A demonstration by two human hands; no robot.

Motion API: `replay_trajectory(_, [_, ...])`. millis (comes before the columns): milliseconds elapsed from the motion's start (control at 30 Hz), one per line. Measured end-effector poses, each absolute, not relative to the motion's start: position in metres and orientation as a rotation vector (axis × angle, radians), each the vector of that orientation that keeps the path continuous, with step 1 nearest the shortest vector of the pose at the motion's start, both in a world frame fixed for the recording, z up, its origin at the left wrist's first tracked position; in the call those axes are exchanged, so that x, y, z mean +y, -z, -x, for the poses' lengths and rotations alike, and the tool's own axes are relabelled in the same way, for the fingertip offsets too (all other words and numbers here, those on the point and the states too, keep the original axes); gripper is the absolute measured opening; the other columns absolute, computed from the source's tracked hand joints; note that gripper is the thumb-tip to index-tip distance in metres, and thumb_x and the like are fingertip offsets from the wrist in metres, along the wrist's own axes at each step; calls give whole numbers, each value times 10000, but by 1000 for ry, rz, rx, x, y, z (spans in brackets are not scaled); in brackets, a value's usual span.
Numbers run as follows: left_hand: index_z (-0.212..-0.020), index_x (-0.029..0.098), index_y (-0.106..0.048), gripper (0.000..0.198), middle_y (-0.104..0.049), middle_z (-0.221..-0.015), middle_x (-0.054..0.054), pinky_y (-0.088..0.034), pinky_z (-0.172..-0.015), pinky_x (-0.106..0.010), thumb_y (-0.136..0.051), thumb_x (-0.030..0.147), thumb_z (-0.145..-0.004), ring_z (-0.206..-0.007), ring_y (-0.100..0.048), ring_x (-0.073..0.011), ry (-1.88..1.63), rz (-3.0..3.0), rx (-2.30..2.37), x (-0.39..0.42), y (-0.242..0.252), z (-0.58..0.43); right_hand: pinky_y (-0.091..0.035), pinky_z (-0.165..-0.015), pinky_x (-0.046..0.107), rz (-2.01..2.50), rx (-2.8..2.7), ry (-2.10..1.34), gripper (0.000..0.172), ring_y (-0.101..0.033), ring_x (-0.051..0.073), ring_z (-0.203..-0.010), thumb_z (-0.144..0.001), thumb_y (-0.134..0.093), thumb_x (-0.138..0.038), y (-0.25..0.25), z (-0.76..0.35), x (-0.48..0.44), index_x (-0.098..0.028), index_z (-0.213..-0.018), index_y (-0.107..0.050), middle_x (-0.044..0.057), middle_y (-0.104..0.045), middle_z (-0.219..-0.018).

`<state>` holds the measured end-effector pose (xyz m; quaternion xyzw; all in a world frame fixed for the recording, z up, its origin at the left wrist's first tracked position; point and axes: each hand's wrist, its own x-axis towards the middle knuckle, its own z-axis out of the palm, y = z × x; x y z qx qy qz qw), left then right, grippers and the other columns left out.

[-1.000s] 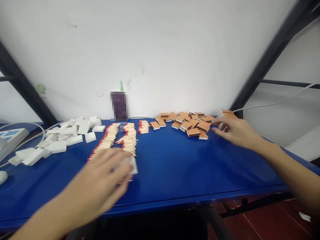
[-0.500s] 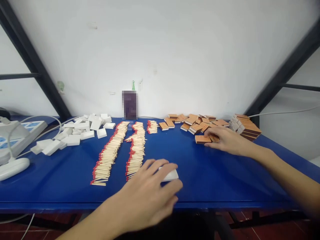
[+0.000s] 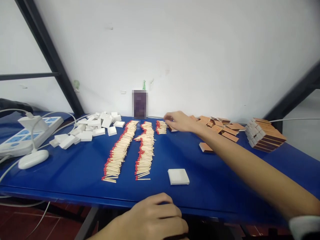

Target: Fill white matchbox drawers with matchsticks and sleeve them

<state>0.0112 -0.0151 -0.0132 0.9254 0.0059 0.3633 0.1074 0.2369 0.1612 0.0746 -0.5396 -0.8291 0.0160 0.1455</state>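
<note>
My right hand [image 3: 178, 121] reaches across the blue table [image 3: 75, 173] to the far side, its fingers curled over a small bundle of matches [image 3: 161, 127] beside the orange matchbox sleeves [image 3: 220, 128]. My left hand [image 3: 155, 218] rests at the table's near edge with fingers curled, nothing seen in it. A white matchbox tray [image 3: 178, 176] lies alone just beyond it. Two long rows of red-tipped matches [image 3: 133, 148] run down the middle.
A pile of white trays [image 3: 87, 131] sits at the back left. A white power strip [image 3: 22, 135] with cables and a white plug [image 3: 33, 158] lie at far left. Stacked orange matchboxes [image 3: 265, 138] stand at the right. One orange sleeve [image 3: 206, 147] lies apart. Black frame bars slant behind.
My left hand let go of the white tray and drew back to the near edge. My right hand moved left from the orange sleeves to the small match bundle. The view shifted left.
</note>
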Motion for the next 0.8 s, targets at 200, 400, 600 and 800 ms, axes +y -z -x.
replay_trajectory(200, [-844, 144, -617, 161, -700, -772, 35, -502, -773, -224, -547, 195, -979, -703, -622, -81, -1196, -2775, 107, -11, 21, -14, -442, -879, 306, 1642, -2437, -95, 362, -645, 261, -1041, -920, -405, -238, -55, -222, 242, -161, -1055, -732, 83, -716, -1208])
replay_trajectory(400, [-768, 138, -611, 261, -681, -744, 38, -499, -761, -228, -512, 209, -999, -697, -611, -80, -1180, -2815, 158, -12, 18, -14, -403, -769, 272, 1710, -2458, -66, 394, -647, 227, -897, -958, -369, -269, -43, -217, 244, -135, -921, -737, 134, -752, -1051])
replay_trajectory(600, [-770, 168, -629, 233, -679, -797, 31, -499, -732, -249, -526, 161, -978, -730, -603, -107, -1201, -2962, 50, -12, 12, -10, -369, -722, 250, 1744, -2465, -50, 351, -627, 201, -858, -960, -410, -288, -44, -216, 236, -149, -915, -729, 108, -759, -967])
replay_trajectory(800, [-756, 170, -634, 228, -656, -758, 23, -500, -712, -251, -539, 155, -962, -700, -581, -109, -1195, -2986, 47, -13, 11, -10, -356, -694, 259, 1743, -2492, -56, 372, -623, 192, -817, -957, -373, -245, -44, -215, 227, -146, -868, -721, 119, -749, -982])
